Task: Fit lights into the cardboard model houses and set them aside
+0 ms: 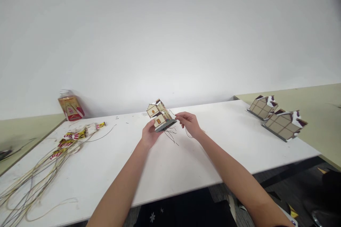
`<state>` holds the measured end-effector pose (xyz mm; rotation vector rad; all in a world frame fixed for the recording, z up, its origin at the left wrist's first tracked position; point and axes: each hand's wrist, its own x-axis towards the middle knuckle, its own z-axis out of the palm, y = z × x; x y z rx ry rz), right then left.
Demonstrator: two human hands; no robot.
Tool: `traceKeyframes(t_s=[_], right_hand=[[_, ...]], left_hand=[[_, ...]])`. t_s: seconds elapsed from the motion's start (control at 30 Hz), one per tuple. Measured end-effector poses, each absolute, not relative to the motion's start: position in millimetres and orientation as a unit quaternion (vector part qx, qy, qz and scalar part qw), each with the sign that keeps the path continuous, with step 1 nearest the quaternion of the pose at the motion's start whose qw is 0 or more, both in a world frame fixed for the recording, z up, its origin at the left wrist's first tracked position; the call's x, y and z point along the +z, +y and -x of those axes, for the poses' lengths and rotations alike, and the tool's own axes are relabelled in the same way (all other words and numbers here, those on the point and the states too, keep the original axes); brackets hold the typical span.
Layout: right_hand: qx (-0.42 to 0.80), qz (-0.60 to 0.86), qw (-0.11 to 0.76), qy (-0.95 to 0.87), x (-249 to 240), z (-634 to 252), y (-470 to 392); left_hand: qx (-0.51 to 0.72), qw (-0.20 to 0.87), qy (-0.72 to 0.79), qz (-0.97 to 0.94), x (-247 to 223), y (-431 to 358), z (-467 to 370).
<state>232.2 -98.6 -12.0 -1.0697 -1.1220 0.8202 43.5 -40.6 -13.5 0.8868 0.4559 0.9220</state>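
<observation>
A small model house [159, 115] with cream walls, little orange windows and a snowy-looking roof is tilted above the white table [170, 170]. My left hand [149, 134] is closed around the lower left of its dark grey base. Several thin dark wires [171, 135] hang from the underside. Just right of the house, my right hand [188, 123] pinches a thin wire [172, 113] between thumb and fingertips. That wire runs toward the house's right side, and a loop of it dangles below the hand. Where it joins the house is too small to tell.
On the left lie several small yellow, red and white striped pieces [76, 136] with long wires [37, 175] trailing to the front edge. A bottle with an orange-red label [70, 105] stands at the back left. Two similar model houses [262, 107] [285, 126] stand at the right edge.
</observation>
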Motion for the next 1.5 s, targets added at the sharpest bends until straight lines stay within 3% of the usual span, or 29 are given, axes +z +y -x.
traceKeyframes(t_s=[0.23, 0.7, 0.97, 1.13, 1.5], right_hand=[[0.111, 0.469, 0.536, -0.693, -12.1, -234.3, -104.9], [0.176, 0.467, 0.428, -0.754, -9.5, -231.5, -107.2], [0.147, 0.500, 0.462, -0.717, -15.4, -217.3, -108.1], [0.067, 0.508, 0.486, -0.708, -19.1, -215.5, -104.1], [-0.152, 0.527, 0.401, -0.734, -21.8, -225.3, -104.2]], left_hand=[[0.416, 0.778, 0.241, -0.404, -14.8, -38.5, -43.3], [0.415, 0.776, 0.280, -0.384, -8.8, -42.2, -49.0], [0.409, 0.788, 0.269, -0.375, -7.0, -47.7, -52.5], [0.409, 0.797, 0.249, -0.367, -5.0, -51.5, -54.4], [0.424, 0.800, 0.261, -0.336, -0.7, -52.7, -54.5]])
